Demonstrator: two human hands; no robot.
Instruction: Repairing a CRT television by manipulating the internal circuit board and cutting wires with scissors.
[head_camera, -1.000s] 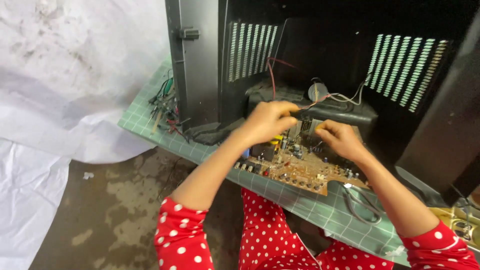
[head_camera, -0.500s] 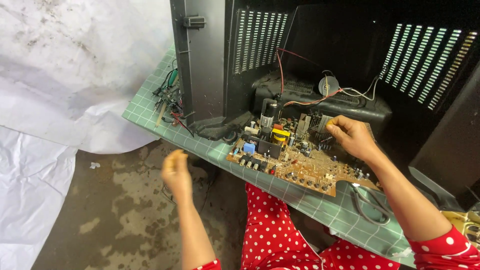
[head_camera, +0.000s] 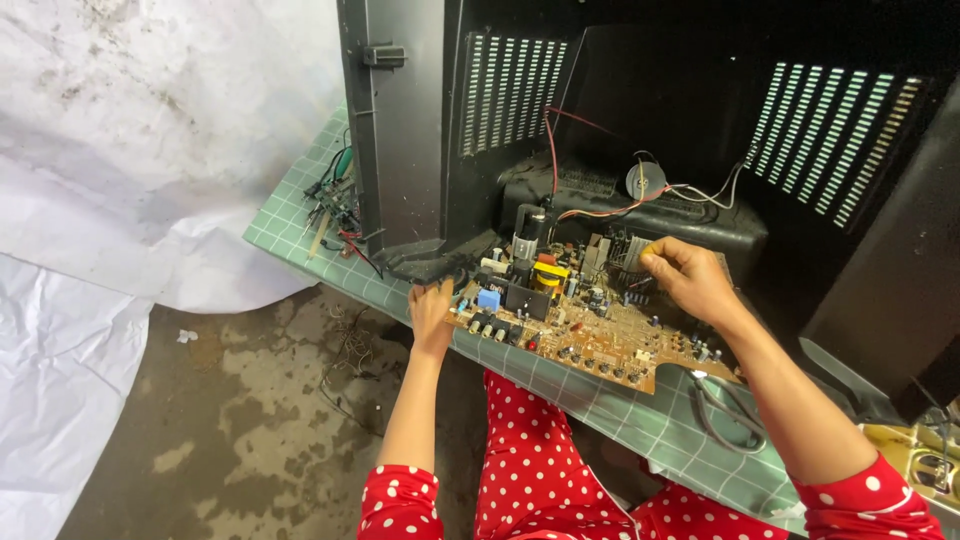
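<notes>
The left hand (head_camera: 431, 305) reaches up on a straight bare forearm, fingers curled over, while the right hand (head_camera: 690, 278) extends forward with fingertips pinched together, both arms in red polka-dot sleeves.

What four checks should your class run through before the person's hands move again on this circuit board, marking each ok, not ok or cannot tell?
1. Left hand grips the near left edge of the circuit board: ok.
2. Right hand rests on the components at the board's far side: ok.
3. Board lies flat on the green mat: ok.
4. Red wire freed from the board: cannot tell.
5. Grey pliers lie clear of the board: not ok, they touch its edge.
</notes>
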